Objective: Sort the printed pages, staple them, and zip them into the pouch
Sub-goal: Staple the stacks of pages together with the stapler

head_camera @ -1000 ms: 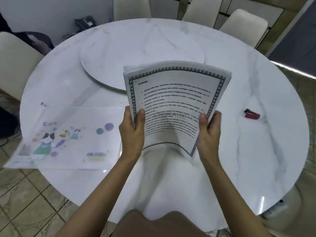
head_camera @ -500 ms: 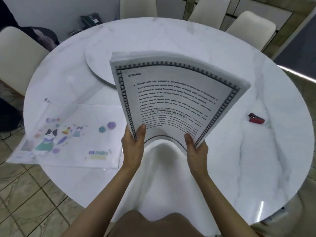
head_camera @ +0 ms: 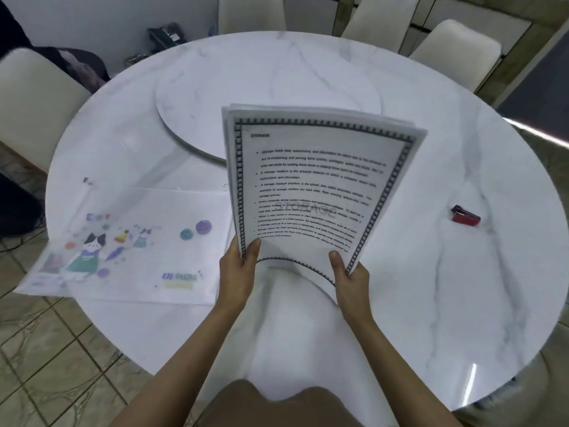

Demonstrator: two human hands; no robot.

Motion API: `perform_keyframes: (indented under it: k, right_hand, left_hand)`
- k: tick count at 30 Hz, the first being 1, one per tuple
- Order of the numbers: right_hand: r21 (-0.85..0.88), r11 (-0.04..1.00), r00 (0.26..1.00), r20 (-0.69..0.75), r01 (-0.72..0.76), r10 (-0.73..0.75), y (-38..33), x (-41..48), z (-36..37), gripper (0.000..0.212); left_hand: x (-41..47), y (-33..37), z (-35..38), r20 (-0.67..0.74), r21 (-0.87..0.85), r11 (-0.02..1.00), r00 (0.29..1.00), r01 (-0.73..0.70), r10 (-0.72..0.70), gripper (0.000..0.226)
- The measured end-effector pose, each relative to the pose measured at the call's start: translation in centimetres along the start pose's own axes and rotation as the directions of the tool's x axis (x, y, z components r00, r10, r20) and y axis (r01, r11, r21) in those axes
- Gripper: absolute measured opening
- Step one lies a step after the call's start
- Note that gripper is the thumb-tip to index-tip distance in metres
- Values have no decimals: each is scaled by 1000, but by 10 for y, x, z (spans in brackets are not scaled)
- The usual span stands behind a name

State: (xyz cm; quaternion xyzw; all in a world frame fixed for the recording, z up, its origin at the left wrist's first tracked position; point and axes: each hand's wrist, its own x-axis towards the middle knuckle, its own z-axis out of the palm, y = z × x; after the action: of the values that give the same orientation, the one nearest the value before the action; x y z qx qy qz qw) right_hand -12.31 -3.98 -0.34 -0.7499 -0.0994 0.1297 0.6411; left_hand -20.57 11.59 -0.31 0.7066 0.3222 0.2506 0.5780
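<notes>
Paper gripped only along its near edge is the weak point in the head view; the stack of printed pages point(head_camera: 311, 192) is lifted above the white marble table point(head_camera: 431, 272), bowed, its far edge fanned so that several sheet edges show apart; I judge that a loose sheet could slip out of the back, or the order could get muddled, if either grip eases while the stack is this uneven. Stapling it as it stands would likely pin the corners askew; the edges want squaring first. The clear cat-print pouch point(head_camera: 132, 241) lies flat to the left with its near-left corner past the table rim; a nudge from a forearm or from sliding paper might tip it to the tiled floor; whether its zip is open I cannot tell. The small red stapler point(head_camera: 465, 216) sits on the table well apart to the right, so reaching it means freeing one hand, which would leave the bowed stack to the other alone.

Left hand point(head_camera: 237, 272): it pinches the near left corner of the stack, thumb flat on the top sheet's border, fingers hidden behind the paper. Right hand point(head_camera: 351, 278): it pinches the near right corner likewise, thumb on the front, fingers curled out of sight behind; neither hand touches the table.
</notes>
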Motion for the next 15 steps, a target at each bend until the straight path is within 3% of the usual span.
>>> perform_keyframes:
  k: [2,7,10,15]
  right_hand:
    - [-1,1000,1000,-7,4,-4,-2,4,0,6]
    - [-53,998,1000,19,18,-17,4,9,-5,31]
    - [-63,998,1000,12,5,-4,9,7,-11,33]
    - [-73,997,1000,-21,-4,3,10,6,-19,29]
  left_hand:
    - [4,-2,-5,16,52,999,1000,-8,7,36]
    - [20,-18,-26,-9,229,973,1000,-3,5,14]
    - [27,-35,-46,-30,433,900,997,-57,77,32]
    - [27,-61,-71,-93,664,747,994,14,64,47]
